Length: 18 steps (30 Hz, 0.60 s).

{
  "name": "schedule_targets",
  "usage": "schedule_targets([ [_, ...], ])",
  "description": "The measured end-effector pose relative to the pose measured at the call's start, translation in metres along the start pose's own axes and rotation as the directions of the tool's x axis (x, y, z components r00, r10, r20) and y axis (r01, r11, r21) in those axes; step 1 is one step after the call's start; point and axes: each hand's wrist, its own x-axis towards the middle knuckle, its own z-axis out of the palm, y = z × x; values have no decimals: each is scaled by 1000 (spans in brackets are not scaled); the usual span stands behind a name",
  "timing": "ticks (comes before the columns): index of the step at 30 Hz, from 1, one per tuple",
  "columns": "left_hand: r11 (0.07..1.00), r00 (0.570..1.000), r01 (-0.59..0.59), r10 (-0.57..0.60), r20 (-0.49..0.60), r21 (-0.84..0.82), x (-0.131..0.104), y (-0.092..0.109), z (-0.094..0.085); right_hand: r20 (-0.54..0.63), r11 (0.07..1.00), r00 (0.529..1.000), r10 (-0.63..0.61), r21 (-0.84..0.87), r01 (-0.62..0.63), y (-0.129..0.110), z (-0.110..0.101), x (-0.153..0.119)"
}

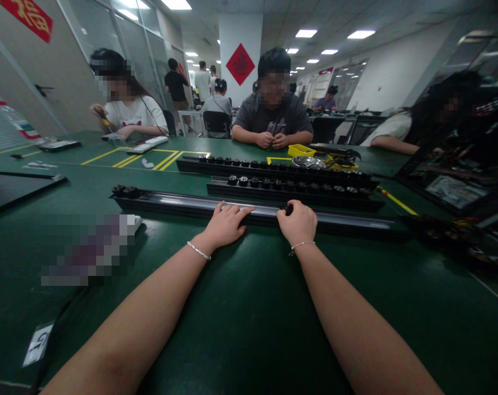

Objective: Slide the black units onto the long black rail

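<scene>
A long black rail (178, 202) with a shiny inner strip lies across the green table before me. My left hand (227, 225) rests on its near side, fingers stretched over the strip and holding nothing. Farther right along the same rail, my right hand (298, 224) is closed around a small black part (289, 209), mostly hidden by the fingers. Several similar dark parts (126, 191) sit at the rail's left end. Behind it, two more black rails, a nearer one (232, 189) and a farther one (186, 164), carry rows of small dark parts.
A blurred-out device (96, 247) with a cable lies at left. Back right stand a yellow tray (301, 151) and a round metal dish (309, 162). Tangled wires (450, 233) lie near the rail's right end. A person (273, 123) sits opposite; others sit at both sides.
</scene>
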Motion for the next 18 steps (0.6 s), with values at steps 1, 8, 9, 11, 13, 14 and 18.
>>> schedule_targets([
  [1, 1000, 1000, 1, -1, 0, -1, 0, 0, 0, -2, 1000, 1000, 5, -3, -5, 0, 0, 0],
  [8, 1000, 1000, 14, -14, 9, -6, 0, 1, 0, -30, 999, 999, 33, -9, -34, 1, -2, 0],
  [9, 1000, 1000, 17, -17, 10, -6, 1, 1, 0, -37, 999, 998, 42, -9, -42, 1, -2, 0],
  [11, 1000, 1000, 15, -15, 8, -5, 0, 1, 0, -42, 998, 998, 54, -9, -54, 1, -3, 0],
  [13, 1000, 1000, 8, -8, 4, -4, 0, 0, 0, -36, 998, 998, 58, -10, -58, 1, -3, 0],
  [14, 1000, 1000, 6, -6, 3, -4, 0, 0, 0, -32, 998, 998, 58, -9, -58, 2, -4, 0],
  [18, 1000, 1000, 13, -13, 5, 2, 0, 1, 0, -29, 998, 998, 60, -9, -60, 3, -3, 0],
])
